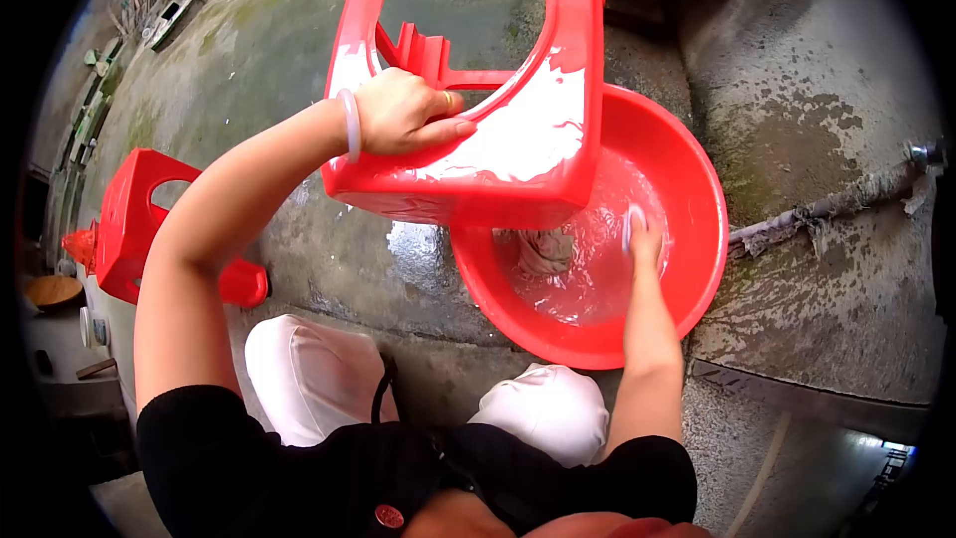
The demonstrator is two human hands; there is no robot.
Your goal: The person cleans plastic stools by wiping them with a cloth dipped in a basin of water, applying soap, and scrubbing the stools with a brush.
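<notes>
My left hand (413, 115) is closed on the edge of a red plastic stool (518, 154), its fingers going through an opening in it. The stool is wet and shiny, and tilted above the left part of a red basin (709, 229). Water fills the basin's bottom. In that water, near the right wall, is my right hand (643, 241), with a small pale lilac-white object (630, 226) at its fingers; its kind is unclear. A greyish crumpled cloth (545, 251) lies in the water, left of my right hand. The fingertips of my right hand are partly hidden.
Another red plastic stool (124, 219) lies on its side at the left. A pipe (827, 209) with ragged wrapping runs along the concrete at the right. My knees in white trousers (309, 379) are close to the basin. The concrete floor (259, 60) has wet patches.
</notes>
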